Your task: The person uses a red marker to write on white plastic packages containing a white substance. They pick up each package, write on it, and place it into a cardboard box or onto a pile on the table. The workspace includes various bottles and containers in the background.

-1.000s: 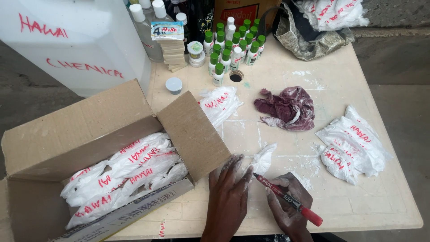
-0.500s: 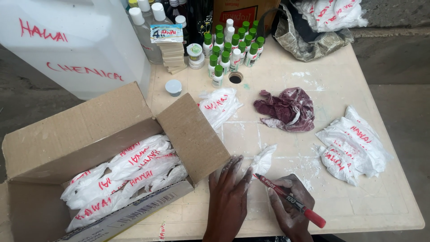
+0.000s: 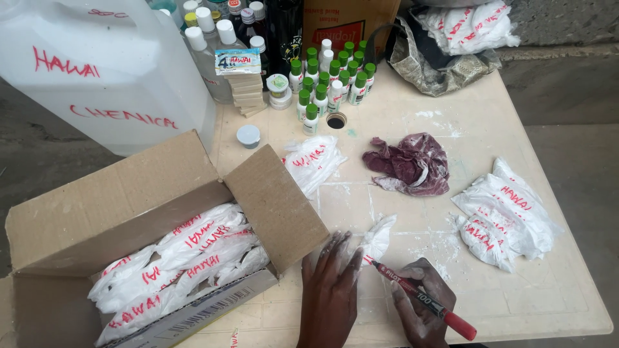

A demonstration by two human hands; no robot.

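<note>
My left hand (image 3: 331,290) lies flat on the table, fingers pressing down the lower end of a small white plastic packet (image 3: 376,236). My right hand (image 3: 420,308) grips a red marker pen (image 3: 422,300), its tip touching that packet. An open cardboard box (image 3: 161,212) at the left holds several white packets (image 3: 187,261) with red handwriting on them. One more lettered packet (image 3: 312,161) lies just past the box flap. A pile of lettered packets (image 3: 506,216) rests at the right.
The cream table (image 3: 567,283) also carries a maroon rag (image 3: 409,164), a cluster of small green-capped bottles (image 3: 332,80), a stack of soap bars (image 3: 246,90), small jars, a large white jug (image 3: 106,71) and a bag of packets (image 3: 464,29) at the back.
Both hands stay on the small packet; the marker tip has shifted only slightly against it. Nothing else has moved.
</note>
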